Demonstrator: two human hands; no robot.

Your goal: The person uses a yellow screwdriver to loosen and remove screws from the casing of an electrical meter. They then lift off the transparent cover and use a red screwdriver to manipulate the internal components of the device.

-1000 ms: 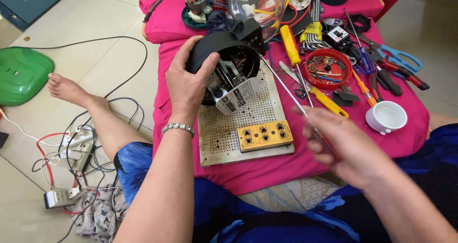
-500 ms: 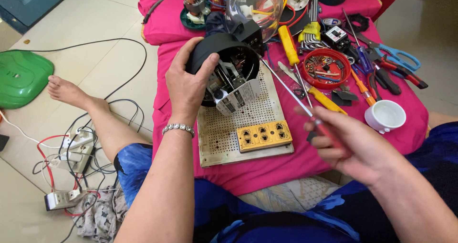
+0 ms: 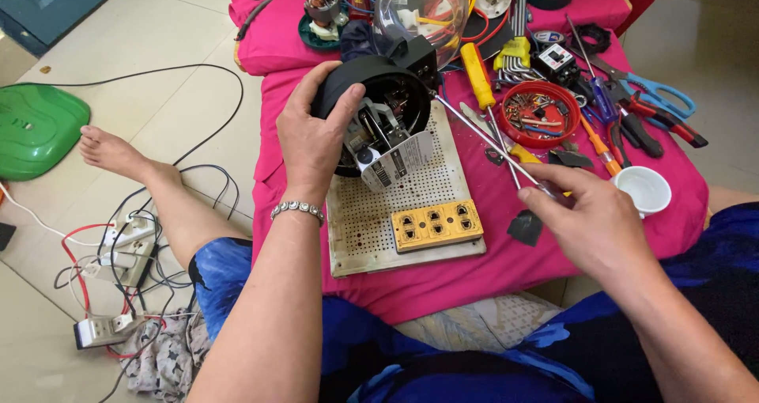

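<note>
Left hand point(image 3: 316, 138) is wrapped around the rim of a round black appliance base point(image 3: 379, 110), tipped so its open underside faces the camera; motor parts and a white label tab show inside. The base rests on the top edge of a white perforated board point(image 3: 371, 221), and that board is the landmark for everything below. Right hand point(image 3: 589, 221) is closed in a pinch grip on the handle end of a long thin screwdriver point(image 3: 482, 140), off the board's right edge; the shaft runs up-left and its tip meets the base's right rim, can't tell if it's seated in a screw. Yellow socket strip point(image 3: 436, 225) lies on the board's lower right corner. Clear glass jar point(image 3: 419, 11) sits just above the board, right behind the base. Yellow-handled screwdriver point(image 3: 477, 75) is up-right of the board, near the shaft. Red round tray point(image 3: 545, 110) of small parts is farther right, blue-handled scissors point(image 3: 660, 94) beyond it. White small cup point(image 3: 642, 189) is right of the board, just past the right hand. All of it sits on a pink cloth point(image 3: 490, 280). Left of the board, on the floor: green lid point(image 3: 35, 130) and a tangle of power strips point(image 3: 118, 261).
</note>
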